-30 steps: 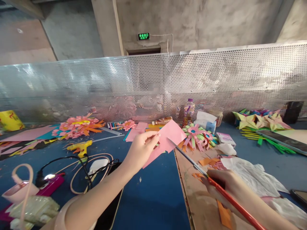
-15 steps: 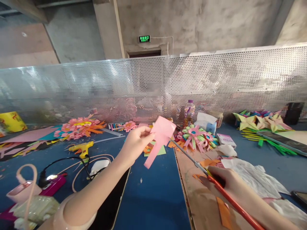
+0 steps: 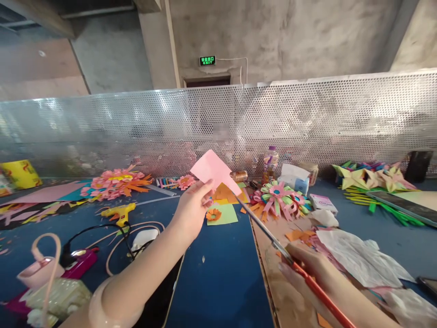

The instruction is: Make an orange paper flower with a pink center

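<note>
My left hand (image 3: pixel 191 209) pinches a folded pink paper sheet (image 3: pixel 214 170) and holds it up above the blue table (image 3: pixel 221 282). My right hand (image 3: pixel 312 268) grips red-handled scissors (image 3: pixel 273 238) low over a brown cardboard board (image 3: pixel 276 291). The blades point up and left, with their tip touching the paper's lower right edge. A green sheet with a small orange paper flower (image 3: pixel 214 214) lies on the table just below the held paper.
Paper flowers (image 3: pixel 280 197) lie behind the board and another cluster (image 3: pixel 114 181) at the left. A yellow glue gun (image 3: pixel 118 213), cables, a drink bottle (image 3: pixel 269 163), a tissue pack (image 3: pixel 293 176) and white crumpled paper (image 3: pixel 355 257) surround me. A perforated metal screen (image 3: pixel 136 127) closes off the back.
My left hand has raised and turned the pink paper, so it now stands higher with one corner up. The scissors stayed low, their tip following the paper's edge.
</note>
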`<state>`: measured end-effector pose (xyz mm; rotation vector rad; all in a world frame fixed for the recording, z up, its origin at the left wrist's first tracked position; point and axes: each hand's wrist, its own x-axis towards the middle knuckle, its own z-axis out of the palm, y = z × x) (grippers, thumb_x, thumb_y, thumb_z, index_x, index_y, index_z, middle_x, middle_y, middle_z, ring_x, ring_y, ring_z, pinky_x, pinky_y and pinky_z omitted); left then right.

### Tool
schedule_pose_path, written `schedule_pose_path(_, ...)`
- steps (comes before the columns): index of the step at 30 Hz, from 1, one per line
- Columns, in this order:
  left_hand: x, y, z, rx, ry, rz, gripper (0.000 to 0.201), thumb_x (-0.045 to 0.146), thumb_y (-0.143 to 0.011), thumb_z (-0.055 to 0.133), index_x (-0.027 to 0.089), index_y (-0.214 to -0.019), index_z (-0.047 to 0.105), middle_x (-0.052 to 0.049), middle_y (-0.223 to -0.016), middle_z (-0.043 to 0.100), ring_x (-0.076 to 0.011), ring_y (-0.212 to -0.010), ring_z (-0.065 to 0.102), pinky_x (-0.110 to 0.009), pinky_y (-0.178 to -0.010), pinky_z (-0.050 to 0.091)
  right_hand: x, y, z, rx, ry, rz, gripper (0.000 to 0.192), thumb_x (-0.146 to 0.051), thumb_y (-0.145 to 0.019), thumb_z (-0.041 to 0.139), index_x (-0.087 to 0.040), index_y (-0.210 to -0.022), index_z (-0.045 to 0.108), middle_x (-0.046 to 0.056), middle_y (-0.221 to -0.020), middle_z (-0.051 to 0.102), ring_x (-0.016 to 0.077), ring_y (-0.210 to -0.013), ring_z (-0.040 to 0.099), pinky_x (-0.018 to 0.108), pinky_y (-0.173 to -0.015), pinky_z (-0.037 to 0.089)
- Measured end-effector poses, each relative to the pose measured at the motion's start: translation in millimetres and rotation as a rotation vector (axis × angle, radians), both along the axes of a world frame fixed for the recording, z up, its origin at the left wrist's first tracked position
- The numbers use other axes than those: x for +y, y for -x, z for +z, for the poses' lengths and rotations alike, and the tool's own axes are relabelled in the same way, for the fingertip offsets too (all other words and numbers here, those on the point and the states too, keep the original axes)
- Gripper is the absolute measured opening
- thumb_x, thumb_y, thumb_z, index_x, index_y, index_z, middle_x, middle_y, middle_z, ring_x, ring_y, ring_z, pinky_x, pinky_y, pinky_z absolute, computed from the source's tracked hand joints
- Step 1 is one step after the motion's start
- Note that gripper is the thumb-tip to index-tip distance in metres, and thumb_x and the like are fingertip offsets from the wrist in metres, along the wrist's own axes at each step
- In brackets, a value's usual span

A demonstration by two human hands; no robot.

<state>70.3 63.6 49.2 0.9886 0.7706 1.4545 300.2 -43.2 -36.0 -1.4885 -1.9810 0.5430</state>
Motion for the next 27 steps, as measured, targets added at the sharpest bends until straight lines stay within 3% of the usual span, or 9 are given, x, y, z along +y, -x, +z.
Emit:
schedule_pose_path(3, -9, -4, 2.4, -0.054, 0.015, -0.001, 0.015, 0.026, -0.067, 0.076, 0.019, -0.078, 0.069, 0.001, -0.075, 0.064, -0.0062, -0.065, 0.054, -0.015, -0.052, 0.037, -1, 8, 0.1, -0.054, -0.004, -0.009, 0.034, -0.040, -0.087, 0.039, -0.020, -0.062, 0.031, -0.002, -0.060, 0.040, 0.0136, -0.056, 0.040, 0.025, -0.053, 0.025)
schedule_pose_path(7, -24, -12, 3.4, -0.030, 0.004, -0.003, 0.016, 0.026, -0.067, 0.077, 0.020, -0.081, 0.071, 0.000, -0.084, 0.068, -0.0065, -0.067, 0.055, -0.016, -0.054, 0.038, 0, 8, 6.3, -0.046, -0.048, -0.006, 0.032, -0.038, -0.087, 0.038, -0.020, -0.061, 0.032, -0.002, -0.060, 0.038, 0.0136, -0.057, 0.040, 0.025, -0.055, 0.027)
schedule_pose_path(11, -35, -21, 0.0, -0.037, -0.006, -0.081, 0.017, 0.024, -0.069, 0.075, 0.018, -0.084, 0.071, -0.004, -0.094, 0.070, -0.0115, -0.082, 0.060, -0.021, -0.070, 0.046, 0, 7, 11.3, -0.002, -0.035, -0.013, 0.038, -0.045, -0.090, 0.034, -0.020, -0.061, 0.037, -0.002, -0.059, 0.040, 0.0133, -0.056, 0.040, 0.025, -0.054, 0.028)
schedule_pose_path(16, -42, -29, -5.8, -0.097, -0.004, -0.113, 0.013, 0.017, -0.069, 0.074, 0.015, -0.081, 0.071, -0.005, -0.090, 0.071, -0.0148, -0.087, 0.063, -0.029, -0.084, 0.050, -1, 9, 9.3, 0.007, -0.059, -0.038, 0.038, -0.043, -0.090, 0.030, -0.020, -0.061, 0.035, -0.003, -0.057, 0.038, 0.0127, -0.055, 0.036, 0.025, -0.052, 0.025)
schedule_pose_path(27, -49, -32, -8.3, -0.117, -0.030, -0.139, 0.004, 0.014, -0.074, 0.070, 0.013, -0.078, 0.070, -0.005, -0.087, 0.073, -0.0142, -0.086, 0.067, -0.029, -0.086, 0.053, -5, 12, 7.2, 0.040, -0.072, -0.086, 0.036, -0.041, -0.089, 0.034, -0.020, -0.061, 0.032, -0.004, -0.057, 0.033, 0.0116, -0.055, 0.030, 0.025, -0.050, 0.021)
